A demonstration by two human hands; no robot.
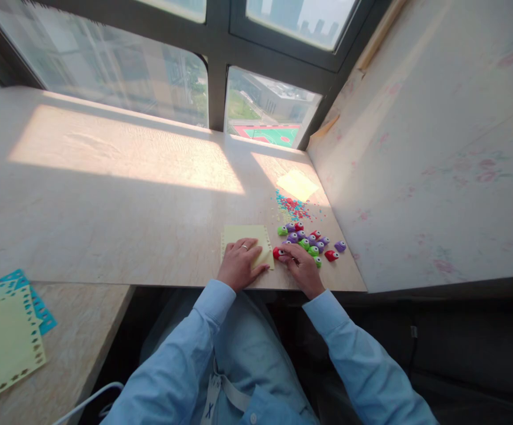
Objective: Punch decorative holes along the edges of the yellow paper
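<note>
A pale yellow sheet of paper [232,235] with small holes punched along its edges lies near the front edge of the sill. My left hand [242,262] rests flat on it, fingers spread, a ring on one finger. At the sheet's right edge, my right hand [303,268] grips a small red paper punch [276,252], partly covered by the fingers. Whether the punch has paper in its slot cannot be made out. Beside and behind that hand sit several more punches: purple [340,246], green [282,231] and red [331,255].
Red, blue and yellow paper bits [294,208] lie scattered behind the punches, near another yellow sheet [298,185]. The papered wall [415,177] bounds the right side, windows the back. At lower left, punched yellow [3,342] and blue sheets [46,316] lie on a lower surface.
</note>
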